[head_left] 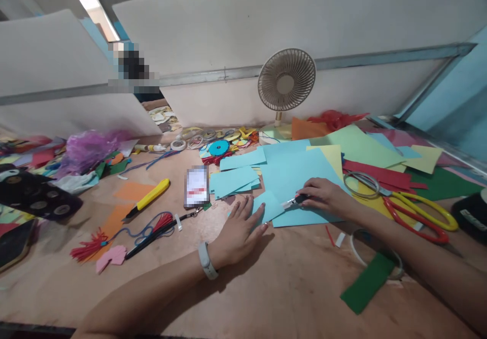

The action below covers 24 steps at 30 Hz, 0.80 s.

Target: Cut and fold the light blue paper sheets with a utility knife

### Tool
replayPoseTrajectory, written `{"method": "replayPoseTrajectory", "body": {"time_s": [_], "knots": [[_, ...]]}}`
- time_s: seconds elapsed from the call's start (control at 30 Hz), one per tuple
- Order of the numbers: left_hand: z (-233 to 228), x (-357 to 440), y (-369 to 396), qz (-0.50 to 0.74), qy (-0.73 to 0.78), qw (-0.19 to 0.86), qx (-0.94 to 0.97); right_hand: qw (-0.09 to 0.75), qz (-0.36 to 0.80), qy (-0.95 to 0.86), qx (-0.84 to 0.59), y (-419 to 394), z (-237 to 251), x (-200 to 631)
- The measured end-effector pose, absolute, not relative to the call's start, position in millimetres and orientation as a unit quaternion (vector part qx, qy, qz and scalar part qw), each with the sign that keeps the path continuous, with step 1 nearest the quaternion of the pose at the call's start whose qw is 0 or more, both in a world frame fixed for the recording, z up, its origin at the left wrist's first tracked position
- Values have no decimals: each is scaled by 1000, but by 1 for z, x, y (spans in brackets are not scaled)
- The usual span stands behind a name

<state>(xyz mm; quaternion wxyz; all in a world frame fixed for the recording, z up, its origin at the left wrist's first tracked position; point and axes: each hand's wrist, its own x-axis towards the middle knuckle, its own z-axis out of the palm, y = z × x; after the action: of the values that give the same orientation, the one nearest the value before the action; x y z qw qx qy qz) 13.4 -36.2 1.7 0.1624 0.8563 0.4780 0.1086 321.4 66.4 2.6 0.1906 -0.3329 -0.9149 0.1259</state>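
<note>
Left hand (pixel 243 232): fingers spread, resting on small blue paper piece (pixel 269 204), gripping nothing | right hand (pixel 323 194): closed around dark-handled tool (pixel 291 202), perhaps a cutter, detail too small | tool tip: near the piece's edge, over large blue sheet (pixel 292 171), which lies on the table (pixel 243 308)

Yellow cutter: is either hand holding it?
No, the yellow cutter lies apart from the left hand, and the right hand holds a different tool.

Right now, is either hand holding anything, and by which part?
The right hand grips a small tool by its dark end; the left hand grips nothing, resting partly on blue paper.
</note>
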Motion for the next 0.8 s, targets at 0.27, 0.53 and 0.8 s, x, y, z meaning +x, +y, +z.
{"method": "replayPoseTrajectory", "body": {"time_s": [0.27,0.53,0.8], "knots": [[14,-10,-1,118,343,113,925,218,123,-915,-318,68,-6,322],[6,-13,13,18,262,88,961,238,101,-922,-289,71,-15,323],[11,-11,10,23,263,82,961,245,84,-928,-267,69,-14,323]]}}
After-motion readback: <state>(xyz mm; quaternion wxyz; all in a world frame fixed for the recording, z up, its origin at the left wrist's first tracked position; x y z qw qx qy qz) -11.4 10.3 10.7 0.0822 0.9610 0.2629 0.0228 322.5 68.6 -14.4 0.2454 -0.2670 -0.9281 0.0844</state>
